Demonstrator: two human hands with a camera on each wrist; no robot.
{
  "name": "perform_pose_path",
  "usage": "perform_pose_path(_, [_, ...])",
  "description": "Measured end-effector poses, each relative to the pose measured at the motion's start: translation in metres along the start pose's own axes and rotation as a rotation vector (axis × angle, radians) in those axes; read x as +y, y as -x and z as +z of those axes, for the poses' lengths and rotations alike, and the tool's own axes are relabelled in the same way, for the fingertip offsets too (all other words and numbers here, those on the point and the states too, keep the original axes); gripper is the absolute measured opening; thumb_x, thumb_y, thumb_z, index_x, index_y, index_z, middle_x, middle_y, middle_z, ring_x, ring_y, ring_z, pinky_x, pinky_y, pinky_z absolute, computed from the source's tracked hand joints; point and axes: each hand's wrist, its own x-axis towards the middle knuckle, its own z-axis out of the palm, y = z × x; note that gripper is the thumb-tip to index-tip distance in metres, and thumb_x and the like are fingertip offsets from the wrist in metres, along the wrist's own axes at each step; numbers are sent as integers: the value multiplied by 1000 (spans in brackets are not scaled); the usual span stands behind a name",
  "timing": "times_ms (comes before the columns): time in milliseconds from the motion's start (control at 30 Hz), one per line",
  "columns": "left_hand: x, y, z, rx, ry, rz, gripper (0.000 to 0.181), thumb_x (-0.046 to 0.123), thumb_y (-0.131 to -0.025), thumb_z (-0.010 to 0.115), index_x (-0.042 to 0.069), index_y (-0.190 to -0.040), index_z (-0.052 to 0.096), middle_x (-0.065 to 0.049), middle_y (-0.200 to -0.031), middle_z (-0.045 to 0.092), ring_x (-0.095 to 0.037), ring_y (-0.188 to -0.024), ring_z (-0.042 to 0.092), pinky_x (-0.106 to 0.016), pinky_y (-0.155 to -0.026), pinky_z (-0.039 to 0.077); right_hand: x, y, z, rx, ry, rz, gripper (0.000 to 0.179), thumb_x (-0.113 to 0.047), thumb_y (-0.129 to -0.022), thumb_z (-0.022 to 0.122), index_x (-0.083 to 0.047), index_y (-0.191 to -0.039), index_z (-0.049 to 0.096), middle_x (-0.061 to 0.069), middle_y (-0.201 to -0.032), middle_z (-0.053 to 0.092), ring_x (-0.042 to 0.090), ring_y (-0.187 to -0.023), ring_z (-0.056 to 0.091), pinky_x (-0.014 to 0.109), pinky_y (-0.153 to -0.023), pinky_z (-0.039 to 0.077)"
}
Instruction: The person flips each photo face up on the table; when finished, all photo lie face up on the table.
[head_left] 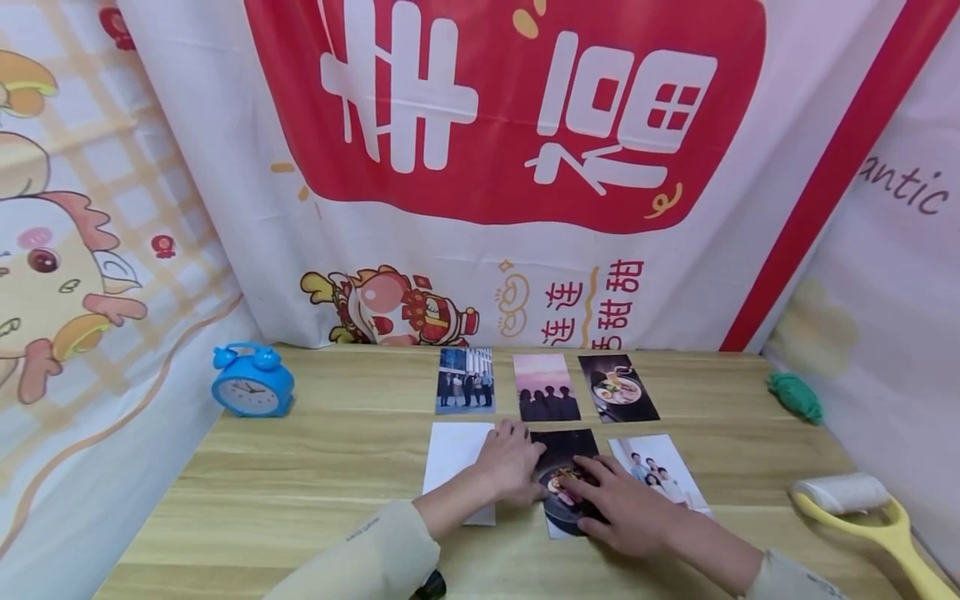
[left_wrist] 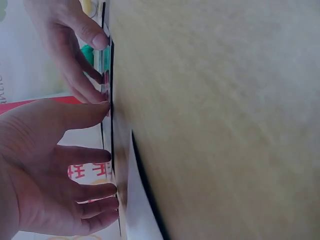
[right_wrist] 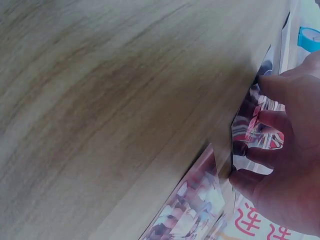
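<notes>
A dark photo of a plate of food lies flat on the table in the middle of the near row. My left hand touches its left edge with the fingertips, partly over a blank white card. Fingers of my right hand rest on the right part of the food photo and hide some of it. A white corner shows under the photo's near edge. Beside my right hand lies a group photo, partly covered by that hand. In the left wrist view, the fingers of my left hand are spread and fairly straight.
Behind lie photos of people by a building, silhouettes and a noodle bowl. A blue alarm clock stands left. A green object and a yellow-handled lint roller lie right. Printed cloth hangs behind.
</notes>
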Motion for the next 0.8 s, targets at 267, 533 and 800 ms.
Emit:
perform_pose_path(267, [-28,16,-16,-16,73,-11,67,47,-89,77,17,-145,59,-15,-157,51,-36,-147,45,-58,-123,39,-15,-12,-4,100,-107,45,56,-32,-103,63,-16,-154,49,21,-161,45,45,-146,43,76,-114,37])
perform_pose_path(533, [-81,33,-31,-125,202,-27,96,41,-86,83,15,-163,32,-19,-170,32,-43,-159,28,-63,-130,24,-52,-43,-13,139,-463,40,52,-20,-102,62,-3,-149,49,19,-148,58,36,-134,59,58,-109,52])
perform_pose_path(800, [-123,48,-43,-237,193,-70,114,37,-75,93,21,-166,26,-17,-175,18,-40,-162,18,-64,-132,16,-83,-67,-8,105,-866,144,54,-19,-101,62,0,-149,45,26,-157,48,49,-140,52,65,-112,47])
